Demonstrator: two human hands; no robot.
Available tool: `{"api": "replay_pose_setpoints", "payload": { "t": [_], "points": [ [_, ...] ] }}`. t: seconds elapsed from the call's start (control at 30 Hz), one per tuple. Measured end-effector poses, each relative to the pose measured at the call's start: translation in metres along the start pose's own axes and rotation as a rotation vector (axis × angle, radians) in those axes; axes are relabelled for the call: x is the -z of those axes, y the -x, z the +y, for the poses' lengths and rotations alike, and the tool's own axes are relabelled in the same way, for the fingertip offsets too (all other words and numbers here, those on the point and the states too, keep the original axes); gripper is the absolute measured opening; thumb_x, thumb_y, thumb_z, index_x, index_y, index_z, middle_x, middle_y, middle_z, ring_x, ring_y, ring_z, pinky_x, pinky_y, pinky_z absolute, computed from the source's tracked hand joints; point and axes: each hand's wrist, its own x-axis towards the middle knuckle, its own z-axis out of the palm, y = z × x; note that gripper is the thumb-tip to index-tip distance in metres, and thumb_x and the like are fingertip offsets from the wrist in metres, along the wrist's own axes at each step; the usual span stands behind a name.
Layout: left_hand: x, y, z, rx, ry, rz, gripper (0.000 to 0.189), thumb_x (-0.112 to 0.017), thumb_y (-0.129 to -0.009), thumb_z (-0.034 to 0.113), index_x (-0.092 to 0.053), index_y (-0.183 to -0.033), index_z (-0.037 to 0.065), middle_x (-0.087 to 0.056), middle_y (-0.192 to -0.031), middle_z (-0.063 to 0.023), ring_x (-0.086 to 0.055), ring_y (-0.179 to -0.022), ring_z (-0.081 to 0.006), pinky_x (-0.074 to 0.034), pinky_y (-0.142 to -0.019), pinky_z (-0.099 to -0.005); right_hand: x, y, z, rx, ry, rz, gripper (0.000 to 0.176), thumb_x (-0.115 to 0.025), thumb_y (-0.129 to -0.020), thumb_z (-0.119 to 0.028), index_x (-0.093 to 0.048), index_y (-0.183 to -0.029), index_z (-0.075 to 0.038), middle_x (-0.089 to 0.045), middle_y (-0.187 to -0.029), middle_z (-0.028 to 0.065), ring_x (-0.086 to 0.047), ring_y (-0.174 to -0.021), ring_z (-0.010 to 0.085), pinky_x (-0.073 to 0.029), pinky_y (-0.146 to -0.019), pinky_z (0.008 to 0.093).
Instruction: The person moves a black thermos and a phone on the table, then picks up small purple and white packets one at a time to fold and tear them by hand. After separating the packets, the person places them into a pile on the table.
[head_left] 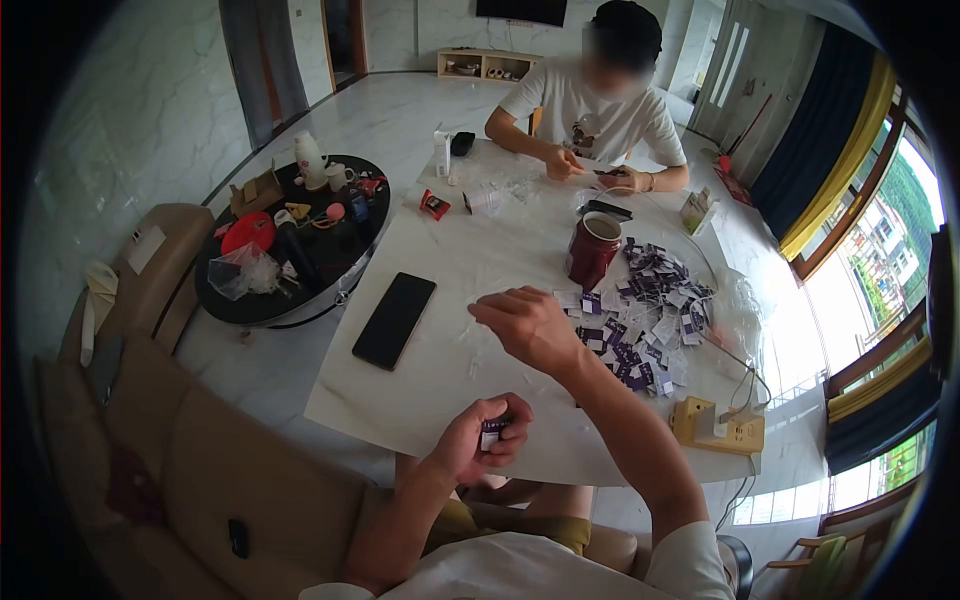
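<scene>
My left hand (485, 437) is closed around a few small purple-and-white tags (493, 434), just off the table's near edge. Above the tabletop, my right hand (530, 325) has its fingers curled downward and together; whatever may be between the fingertips is hidden. A few tiny clear plastic bits (474, 366) lie below it. To its right spreads a loose heap of purple-and-white tags (640, 330) with thin white strings. A dark red can (593, 250) stands upright behind that heap. Left of my right hand, a black phone (395, 320) lies flat.
Across the white table (345, 400) sits a person (600, 110) handling a small dark item. A power strip (720, 428) with a plugged-in charger is at the near right corner. A red packet (434, 205) lies farther back. A round black side table (300, 300) holds clutter.
</scene>
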Motion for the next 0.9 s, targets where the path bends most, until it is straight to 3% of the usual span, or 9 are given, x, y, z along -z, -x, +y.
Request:
{"api": "replay_pose_setpoints", "payload": {
  "t": [0.07, 0.2, 0.23, 0.3, 0.47, 0.6, 0.7, 0.8, 0.9],
  "points": [
    [0.000, 0.001, 0.000, -0.033, -0.001, 0.020, 0.031, -0.050, -0.103, 0.035, -0.056, -0.098, 0.005, -0.042, -0.082, -0.0006, -0.036, -0.061, -0.0073, -0.026, -0.044, -0.0206, -0.011, 0.007, 0.007, 0.033, 0.056, -0.211, 0.033, -0.070, -0.086, -0.007, -0.069, -0.119, -0.009, -0.071, -0.125, 0.0091, -0.070, -0.109, 0.0286, -0.057, -0.092, 0.0423],
    [-0.001, 0.000, 0.001, -0.062, -0.035, 0.036, 0.031, -0.051, -0.104, 0.036, -0.054, -0.093, 0.007, -0.041, -0.079, -0.0003, -0.034, -0.059, -0.0070, -0.025, -0.044, -0.0201, 0.011, 0.012, 0.033, -0.146, 0.000, -0.291, 0.038, -0.066, -0.087, -0.005, -0.068, -0.125, -0.008, -0.070, -0.126, 0.0118, -0.068, -0.112, 0.0324, -0.056, -0.094, 0.0435],
    [-0.002, 0.000, 0.002, -0.059, -0.035, 0.037, 0.030, -0.051, -0.104, 0.035, -0.054, -0.093, 0.007, -0.041, -0.078, -0.0003, -0.034, -0.058, -0.0069, -0.025, -0.044, -0.0201, 0.021, 0.012, 0.039, -0.324, -0.040, -0.252, 0.039, -0.063, -0.080, 0.000, -0.071, -0.118, -0.005, -0.071, -0.117, 0.0153, -0.068, -0.108, 0.0344, -0.055, -0.094, 0.0442],
    [-0.003, -0.001, 0.002, -0.051, -0.061, 0.044, 0.029, -0.052, -0.104, 0.035, -0.055, -0.094, 0.007, -0.042, -0.078, -0.0003, -0.034, -0.058, -0.0069, -0.025, -0.044, -0.0202, 0.032, 0.015, 0.061, -0.457, 0.091, -0.306, 0.030, -0.064, -0.080, -0.003, -0.072, -0.109, -0.003, -0.072, -0.110, 0.0155, -0.068, -0.105, 0.0352, -0.055, -0.092, 0.0457],
    [-0.004, -0.002, 0.003, -0.048, -0.066, 0.050, 0.027, -0.053, -0.104, 0.033, -0.057, -0.097, 0.008, -0.043, -0.078, -0.0005, -0.034, -0.058, -0.0069, -0.025, -0.045, -0.0205, 0.012, 0.030, 0.073, -0.405, 0.263, -0.396, 0.012, -0.065, -0.083, -0.009, -0.071, -0.091, -0.002, -0.072, -0.094, 0.0139, -0.068, -0.100, 0.0336, -0.054, -0.091, 0.0465],
    [-0.004, 0.000, 0.001, -0.071, -0.052, 0.073, 0.025, -0.053, -0.104, 0.033, -0.059, -0.099, 0.009, -0.044, -0.077, 0.0000, -0.035, -0.057, -0.0068, -0.025, -0.044, -0.0206, 0.013, 0.026, 0.064, -0.311, 0.355, -0.433, 0.009, -0.065, -0.085, -0.010, -0.070, -0.083, -0.003, -0.072, -0.083, 0.0125, -0.068, -0.097, 0.0323, -0.053, -0.091, 0.0464],
    [-0.007, 0.000, 0.003, -0.079, -0.051, 0.093, 0.024, -0.053, -0.104, 0.033, -0.058, -0.101, 0.010, -0.044, -0.077, 0.0005, -0.035, -0.057, -0.0067, -0.025, -0.044, -0.0208, 0.018, 0.036, 0.060, -0.265, 0.175, -0.044, 0.009, -0.065, -0.088, -0.008, -0.070, -0.090, -0.001, -0.073, -0.082, 0.0118, -0.071, -0.086, 0.0275, -0.055, -0.079, 0.0412],
    [-0.010, -0.001, 0.003, -0.093, -0.062, 0.115, 0.024, -0.053, -0.105, 0.033, -0.058, -0.103, 0.010, -0.045, -0.077, 0.0008, -0.035, -0.056, -0.0067, -0.026, -0.044, -0.0210, 0.057, 0.027, 0.021, -0.728, -0.436, -0.048, 0.011, -0.066, -0.092, -0.006, -0.069, -0.100, 0.001, -0.073, -0.083, 0.0090, -0.071, -0.073, 0.0184, -0.055, -0.067, 0.0335],
    [-0.013, -0.002, 0.004, -0.104, -0.079, 0.141, 0.025, -0.053, -0.105, 0.035, -0.058, -0.104, 0.011, -0.046, -0.077, 0.0004, -0.035, -0.055, -0.0071, -0.026, -0.044, -0.0215, 0.065, 0.044, 0.010, -0.743, -0.637, 0.043, 0.017, -0.065, -0.096, -0.006, -0.067, -0.111, 0.001, -0.071, -0.082, 0.0055, -0.067, -0.067, 0.0107, -0.051, -0.061, 0.0269]
  ]
}}
